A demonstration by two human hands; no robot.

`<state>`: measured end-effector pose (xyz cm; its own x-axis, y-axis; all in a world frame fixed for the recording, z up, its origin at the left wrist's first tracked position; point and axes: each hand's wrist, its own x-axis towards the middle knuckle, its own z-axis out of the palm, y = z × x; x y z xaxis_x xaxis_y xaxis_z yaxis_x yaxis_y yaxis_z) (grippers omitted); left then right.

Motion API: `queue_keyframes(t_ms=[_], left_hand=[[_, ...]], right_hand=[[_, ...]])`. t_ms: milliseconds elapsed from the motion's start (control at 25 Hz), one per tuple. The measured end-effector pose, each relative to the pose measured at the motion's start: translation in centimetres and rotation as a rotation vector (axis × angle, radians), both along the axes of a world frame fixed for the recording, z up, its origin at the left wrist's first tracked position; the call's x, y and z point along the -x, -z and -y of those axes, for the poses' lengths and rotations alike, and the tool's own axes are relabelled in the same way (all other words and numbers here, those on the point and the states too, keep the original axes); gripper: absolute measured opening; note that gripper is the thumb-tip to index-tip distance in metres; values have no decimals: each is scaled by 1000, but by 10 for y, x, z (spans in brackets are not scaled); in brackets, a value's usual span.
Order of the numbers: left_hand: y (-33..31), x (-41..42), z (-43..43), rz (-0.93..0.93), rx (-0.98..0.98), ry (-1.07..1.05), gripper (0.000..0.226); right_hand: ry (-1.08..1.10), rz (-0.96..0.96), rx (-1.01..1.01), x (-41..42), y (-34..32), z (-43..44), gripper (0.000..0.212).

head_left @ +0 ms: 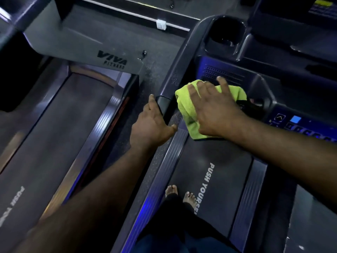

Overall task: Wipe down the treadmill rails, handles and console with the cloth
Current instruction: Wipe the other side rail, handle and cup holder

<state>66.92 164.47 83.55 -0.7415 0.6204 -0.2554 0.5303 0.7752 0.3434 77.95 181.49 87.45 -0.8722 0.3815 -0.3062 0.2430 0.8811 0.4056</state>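
A lime-green cloth [189,106] lies bunched against the dark treadmill console [255,84], just below its speaker grille. My right hand [215,108] lies flat on top of the cloth with fingers spread, pressing it to the console. My left hand [151,123] grips the end of the left handle [164,101], fingers wrapped around it and thumb pointing toward the cloth. The left rail [184,57] runs up from the handle to the cup holder [225,33]. Lit buttons of the control panel [295,121] show at the right.
My bare feet [180,195] stand on the treadmill belt [218,179] marked "PUSH YOURSELF". A ribbed side rail [164,165] borders the belt on the left. A second treadmill [54,125] stands to the left across a narrow strip of speckled floor [145,84].
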Motion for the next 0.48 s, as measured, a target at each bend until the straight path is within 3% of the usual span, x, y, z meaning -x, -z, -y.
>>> queue_keyframes(t_ms=[120,280,400,480], left_hand=[[-2,0,-1,0,26,-2,125],[-5,0,-1,11,18,4,127],[-3,-1,2,23,-12,18,127],[-1,1,3,28,-27,20,125]], right_hand=[[58,7,-27,28,19,16,102],[212,-57,279,51,-6,2,64],[487,100,515,83,-15,-20,82],[521,55,480,87,-6,-18,81]])
